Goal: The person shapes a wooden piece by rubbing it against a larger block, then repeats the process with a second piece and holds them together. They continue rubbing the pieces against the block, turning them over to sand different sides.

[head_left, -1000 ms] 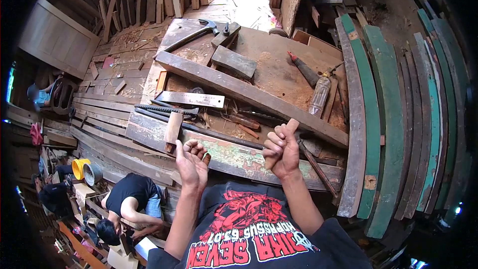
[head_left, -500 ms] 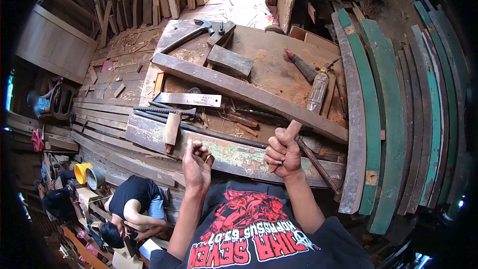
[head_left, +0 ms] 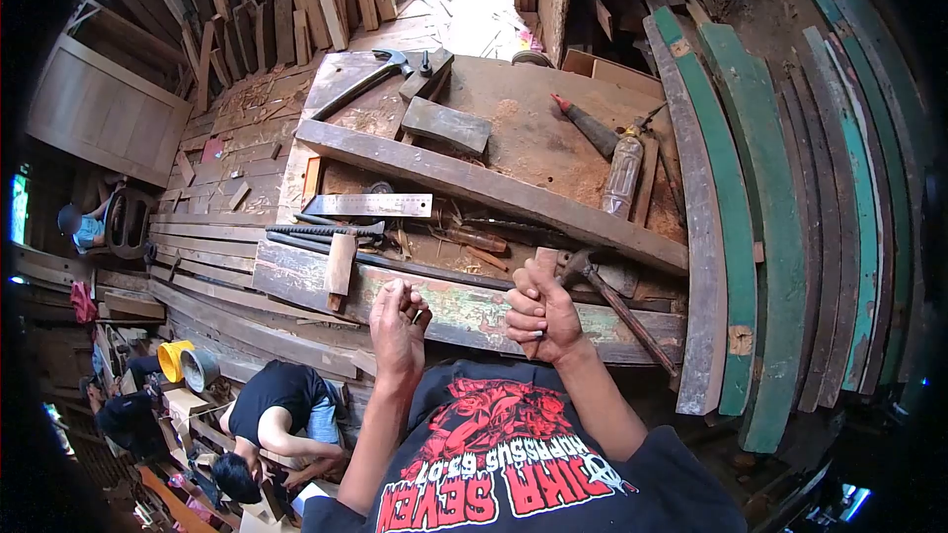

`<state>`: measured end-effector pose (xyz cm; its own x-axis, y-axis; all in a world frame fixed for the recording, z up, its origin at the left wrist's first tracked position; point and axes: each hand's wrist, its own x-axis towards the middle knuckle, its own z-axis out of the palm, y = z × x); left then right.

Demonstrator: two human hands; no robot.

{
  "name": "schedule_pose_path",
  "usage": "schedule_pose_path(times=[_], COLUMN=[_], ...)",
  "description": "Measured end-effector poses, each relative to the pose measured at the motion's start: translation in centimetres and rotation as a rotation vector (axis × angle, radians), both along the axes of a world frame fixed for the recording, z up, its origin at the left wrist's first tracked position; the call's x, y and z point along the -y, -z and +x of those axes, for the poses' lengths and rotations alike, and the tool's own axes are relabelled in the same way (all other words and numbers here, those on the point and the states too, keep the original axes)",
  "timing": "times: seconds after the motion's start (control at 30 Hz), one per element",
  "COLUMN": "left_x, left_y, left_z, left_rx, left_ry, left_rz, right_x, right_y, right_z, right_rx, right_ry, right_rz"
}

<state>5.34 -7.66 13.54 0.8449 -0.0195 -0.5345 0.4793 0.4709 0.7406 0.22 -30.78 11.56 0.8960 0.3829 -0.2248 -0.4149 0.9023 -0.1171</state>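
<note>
My right hand (head_left: 545, 314) is wrapped round a small wooden piece (head_left: 546, 259), whose top sticks up above the fist. To its left, my left hand (head_left: 399, 331) is closed with curled fingers; what they pinch, if anything, is too small to name. Both hands are over the near edge of a worn green-painted plank (head_left: 464, 314). Just right of my right hand, a hammer (head_left: 632, 320) leans across that plank. A wooden block (head_left: 340, 265) stands near my left hand. Beyond lie a metal square (head_left: 375, 204) and a long beam (head_left: 484, 188).
A claw hammer (head_left: 357, 87), a grey block (head_left: 446, 126) and a plastic bottle (head_left: 623, 176) are on the workbench (head_left: 538, 148). Long green planks (head_left: 736, 207) stand at the right. A person in a dark shirt (head_left: 275, 403) bends over at lower left, near a yellow bucket (head_left: 174, 359).
My right hand has moved left and slightly down, turning the wooden piece more upright and uncovering the hammer's head. My left hand has shifted a little right, its fingers more closed.
</note>
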Motion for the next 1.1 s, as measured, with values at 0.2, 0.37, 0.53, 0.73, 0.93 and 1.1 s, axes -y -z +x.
schedule_pose_path(times=[0.2, 0.37, 0.53, 0.73, 0.93, 1.1], left_x=[0.4, 1.9, 3.2, 2.1, -0.6, -2.5], left_y=[0.1, -2.3, -3.2, -2.1, -1.5, -2.0], left_z=[-0.6, 0.2, 1.3, 1.4, 2.0, 1.9], left_rx=[0.101, 0.324, 0.359, 0.369, 0.324, 0.263], left_ry=[0.130, 0.543, 0.898, 0.649, 0.521, 0.486], left_rz=[0.076, 0.309, 0.330, 0.335, 0.392, 0.388], right_x=[0.8, 0.1, -1.4, -1.5, -1.7, -3.1], right_y=[-0.6, -0.4, -0.1, -0.1, -2.2, -2.5], right_z=[-0.2, -1.4, -1.8, -1.7, -0.8, 0.2], right_rx=[-0.076, -0.009, 0.022, 0.011, 0.003, -0.083], right_ry=[-0.195, -0.250, -0.389, -0.219, -0.002, 0.156], right_rz=[0.276, 0.232, 0.256, -0.420, -0.890, -0.904])
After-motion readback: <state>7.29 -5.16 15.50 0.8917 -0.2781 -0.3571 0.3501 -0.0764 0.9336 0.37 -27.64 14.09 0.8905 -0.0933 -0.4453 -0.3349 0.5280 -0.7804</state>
